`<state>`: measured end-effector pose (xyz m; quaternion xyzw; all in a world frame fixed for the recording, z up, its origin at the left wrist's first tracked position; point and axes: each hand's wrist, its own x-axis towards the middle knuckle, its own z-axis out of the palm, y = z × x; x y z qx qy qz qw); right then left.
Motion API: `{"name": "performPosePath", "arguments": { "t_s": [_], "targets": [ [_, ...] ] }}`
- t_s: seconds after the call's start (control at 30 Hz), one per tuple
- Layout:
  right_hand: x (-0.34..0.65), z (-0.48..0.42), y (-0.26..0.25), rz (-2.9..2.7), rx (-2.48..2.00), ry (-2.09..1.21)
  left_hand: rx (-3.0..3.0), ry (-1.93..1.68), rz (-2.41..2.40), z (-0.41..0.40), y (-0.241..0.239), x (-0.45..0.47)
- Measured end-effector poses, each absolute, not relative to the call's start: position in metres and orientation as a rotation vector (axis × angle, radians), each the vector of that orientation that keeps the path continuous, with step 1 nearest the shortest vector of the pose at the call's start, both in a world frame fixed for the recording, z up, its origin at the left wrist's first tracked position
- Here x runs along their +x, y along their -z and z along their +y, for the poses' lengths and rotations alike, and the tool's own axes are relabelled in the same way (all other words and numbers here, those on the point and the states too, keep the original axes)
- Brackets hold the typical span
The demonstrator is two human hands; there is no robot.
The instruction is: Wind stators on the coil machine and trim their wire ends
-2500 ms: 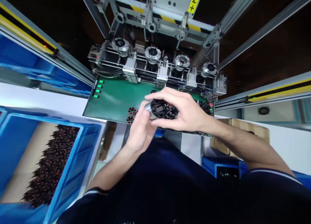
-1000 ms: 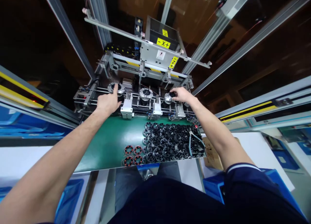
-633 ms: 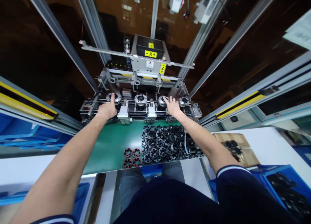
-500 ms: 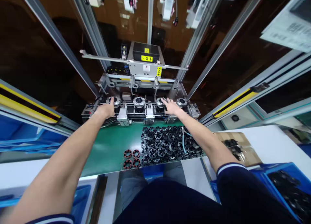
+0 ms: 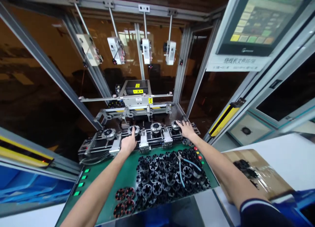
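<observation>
Both my arms reach far forward into a winding machine. My left hand [image 5: 129,142] rests on the second round fixture from the left [image 5: 133,129], fingers laid over it. My right hand [image 5: 186,128] lies with spread fingers on the rightmost fixture [image 5: 175,124]. The leftmost fixture [image 5: 108,134] and the third fixture [image 5: 156,126] stand free. On the green table [image 5: 102,174] in front lies a heap of black stator cores [image 5: 167,177], with a few copper-wound ones [image 5: 123,200] at its near left.
A blue-handled tool [image 5: 183,166] lies on the heap. Green buttons [image 5: 82,182] line the table's left edge, red lights [image 5: 198,154] the right. A touchscreen [image 5: 258,20] hangs top right. An open cardboard box [image 5: 258,174] with black parts sits right; a blue bin [image 5: 29,187] left.
My left hand has shifted from the leftmost fixture to the second one, and my right hand from the third to the rightmost. The view has tilted upward.
</observation>
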<state>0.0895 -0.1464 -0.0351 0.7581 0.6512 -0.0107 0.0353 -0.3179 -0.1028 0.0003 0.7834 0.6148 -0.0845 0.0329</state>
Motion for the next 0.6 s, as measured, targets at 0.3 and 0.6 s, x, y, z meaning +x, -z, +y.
{"name": "performPosePath", "arguments": {
  "t_s": [0.3, 0.6],
  "targets": [
    [0.087, -0.139, 0.035, 2.162, 2.442, 0.058, 2.34, 0.244, 1.931, -0.109, -0.023, -0.311],
    [0.146, -0.28, 0.071, 2.414, 2.729, 0.241, 2.454, -0.643, 1.586, -0.24, -0.114, -0.333]
  ]
}}
